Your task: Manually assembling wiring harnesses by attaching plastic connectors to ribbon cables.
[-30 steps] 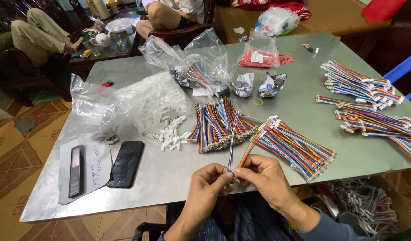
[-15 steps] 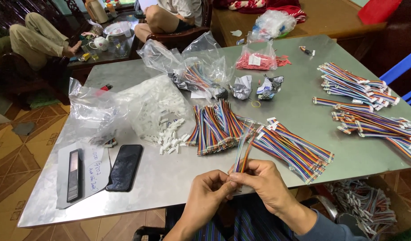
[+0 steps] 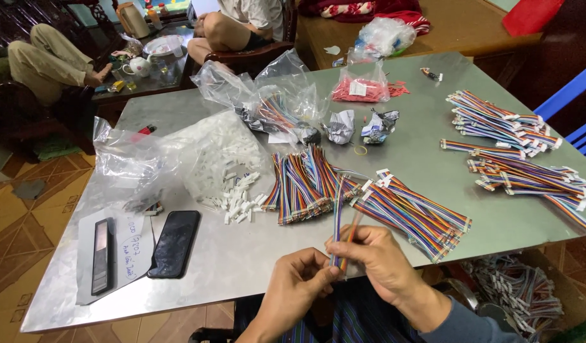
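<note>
Grey metal covers the table (image 3: 242, 267) you sit at, with patterned floor tiles off to one side and other people seated at a low table beyond its far edge. Your left hand (image 3: 299, 279) and right hand (image 3: 375, 260) meet at the near edge of the table, both holding a thin bunch of coloured wires (image 3: 341, 225) that stands nearly upright between them. Your left fingers are pressed together, pinching the lower end of the wires; your right thumb and fingers close around the same bunch just beside them.

Behind the wires lies a fanned pile of loose multicoloured wires (image 3: 306, 184), and to its right a heap of rainbow ribbon cables with white connectors (image 3: 414, 213). More bundles of such cables (image 3: 515, 146) lie near the table's right edge. To the left, small white plastic connectors (image 3: 239, 200) spill from a clear bag (image 3: 210, 152). A black phone (image 3: 174, 243) lies near the front left, beside a sheet of paper (image 3: 124, 254) with a dark narrow device (image 3: 103, 255) resting on it. A bag of red parts (image 3: 360, 89) sits toward the far side.
</note>
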